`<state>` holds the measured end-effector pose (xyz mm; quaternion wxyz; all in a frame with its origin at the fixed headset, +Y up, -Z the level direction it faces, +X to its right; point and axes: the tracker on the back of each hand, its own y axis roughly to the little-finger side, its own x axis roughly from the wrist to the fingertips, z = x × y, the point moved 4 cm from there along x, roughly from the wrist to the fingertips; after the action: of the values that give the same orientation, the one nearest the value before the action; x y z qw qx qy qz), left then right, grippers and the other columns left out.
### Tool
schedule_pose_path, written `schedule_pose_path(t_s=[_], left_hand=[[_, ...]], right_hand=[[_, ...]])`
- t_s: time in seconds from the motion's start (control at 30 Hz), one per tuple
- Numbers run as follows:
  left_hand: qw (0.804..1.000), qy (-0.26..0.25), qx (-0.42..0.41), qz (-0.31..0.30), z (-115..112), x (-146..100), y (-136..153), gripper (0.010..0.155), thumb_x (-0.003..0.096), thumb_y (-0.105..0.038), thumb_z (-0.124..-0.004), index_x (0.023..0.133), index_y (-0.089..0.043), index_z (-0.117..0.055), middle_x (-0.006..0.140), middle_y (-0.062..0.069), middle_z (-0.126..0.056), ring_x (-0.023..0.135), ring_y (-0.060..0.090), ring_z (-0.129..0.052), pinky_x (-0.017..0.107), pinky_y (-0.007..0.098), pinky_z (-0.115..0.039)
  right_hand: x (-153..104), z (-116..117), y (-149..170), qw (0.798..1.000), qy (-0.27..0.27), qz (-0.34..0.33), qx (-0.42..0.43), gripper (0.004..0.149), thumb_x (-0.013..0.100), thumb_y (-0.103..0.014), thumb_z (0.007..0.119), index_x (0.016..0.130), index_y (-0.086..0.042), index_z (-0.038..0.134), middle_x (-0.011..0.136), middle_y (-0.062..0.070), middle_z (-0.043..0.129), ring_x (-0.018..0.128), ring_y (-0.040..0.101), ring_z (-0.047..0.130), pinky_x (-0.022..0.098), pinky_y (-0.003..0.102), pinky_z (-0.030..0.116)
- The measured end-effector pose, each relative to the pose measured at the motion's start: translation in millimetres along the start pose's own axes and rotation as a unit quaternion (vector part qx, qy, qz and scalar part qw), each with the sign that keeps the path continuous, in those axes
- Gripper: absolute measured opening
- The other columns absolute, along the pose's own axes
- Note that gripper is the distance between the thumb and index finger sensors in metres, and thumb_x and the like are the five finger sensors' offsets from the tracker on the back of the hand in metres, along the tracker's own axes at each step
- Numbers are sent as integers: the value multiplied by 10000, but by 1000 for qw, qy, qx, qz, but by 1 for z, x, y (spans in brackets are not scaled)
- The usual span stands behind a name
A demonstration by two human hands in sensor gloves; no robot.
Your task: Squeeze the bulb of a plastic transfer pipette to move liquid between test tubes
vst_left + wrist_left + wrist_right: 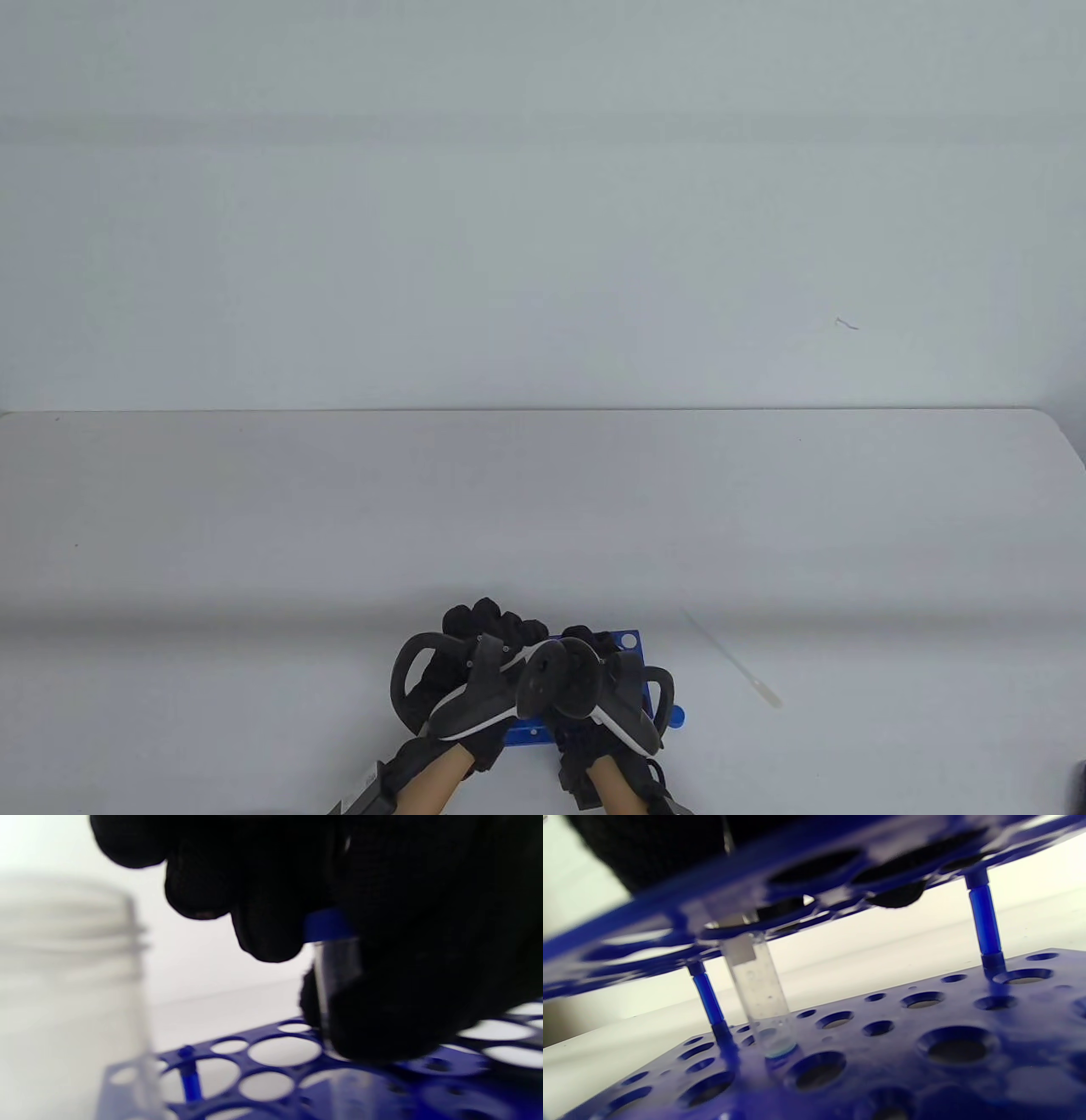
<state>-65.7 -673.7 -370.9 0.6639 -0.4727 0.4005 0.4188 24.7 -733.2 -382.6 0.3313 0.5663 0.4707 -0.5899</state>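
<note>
Your left hand (297,899) grip holds a blue-capped tube (335,984) standing in the blue rack (632,641). Your right hand (594,679) is over the rack, grip state I cannot tell. The pipette (734,660) lies on the tabletop (254,526), right of the rack, apart.

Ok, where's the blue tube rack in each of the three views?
Table view: the blue tube rack sits at bottom centre, mostly hidden under both gloved hands.
Left wrist view: its perforated top plate runs across the bottom, beneath the left hand's fingers.
Right wrist view: it fills the frame, base plate below and upper plate above.
Shared landmark: the rack's blue corner post.
</note>
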Motion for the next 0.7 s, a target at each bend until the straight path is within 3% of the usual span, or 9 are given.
schedule_pose_path(t_s=[0.07,0.13,0.17,0.27,0.33,0.5,0.53,0.63,0.7], left_hand=[[1000,16,-6,-8,0,0,1,587,408,-620,-763,910,-317,-812,853,-85,-960,780,186,-813,629,433,-694],[996,74,-34,-27,-2,0,2,702,435,-568,-798,1068,-298,-661,1059,-46,-823,918,221,-708,700,463,-621],[996,82,-36,-30,0,0,2,682,435,-532,-829,1065,-353,-638,1071,-76,-807,940,209,-691,723,471,-602],[996,74,-35,-30,0,0,2,589,444,-467,-857,1008,-379,-707,1020,-129,-853,915,188,-717,722,469,-607],[998,41,-26,-27,1,0,2,556,420,-486,-861,955,-372,-767,945,-124,-911,870,171,-753,705,460,-630],[1000,-13,27,10,2,-4,1,586,373,-658,-768,848,-328,-857,779,-101,-988,788,176,-810,664,459,-672],[1000,6,26,5,0,-3,1,597,372,-661,-754,865,-336,-844,812,-101,-977,806,181,-801,674,464,-664],[998,63,-8,-18,-3,-2,1,723,420,-587,-786,1081,-341,-628,1078,-70,-811,937,209,-707,727,484,-605],[996,70,-39,-31,-1,-1,-1,650,442,-486,-842,1052,-409,-631,1078,-130,-793,971,196,-685,755,496,-578]], right_hand=[[0,0,0,1000,0,1,3,503,304,-480,897,746,-240,890,686,-2,851,632,282,821,514,487,673],[0,0,-1,1000,-1,1,0,505,305,-481,896,748,-240,889,688,-1,851,632,281,823,514,487,674],[0,0,-1,1000,0,1,-1,506,303,-483,895,747,-240,890,686,-3,852,631,280,824,514,486,677],[0,1,0,1000,-2,0,3,505,303,-480,897,746,-239,890,689,0,850,634,284,821,516,488,673],[0,0,0,1000,0,1,1,503,305,-479,894,745,-236,892,687,-3,851,632,280,824,514,485,676],[-1,0,0,1000,-1,1,4,500,305,-476,897,744,-236,891,688,-3,850,633,281,823,515,484,675],[-1,0,0,1000,0,1,4,501,305,-476,897,744,-235,891,688,-1,851,633,281,823,514,485,675],[0,0,0,1000,0,0,-1,505,304,-481,895,747,-238,888,689,-1,850,634,282,823,514,486,675],[0,0,0,1000,-1,2,2,504,306,-480,894,747,-236,888,689,-3,849,634,283,822,515,486,674]])
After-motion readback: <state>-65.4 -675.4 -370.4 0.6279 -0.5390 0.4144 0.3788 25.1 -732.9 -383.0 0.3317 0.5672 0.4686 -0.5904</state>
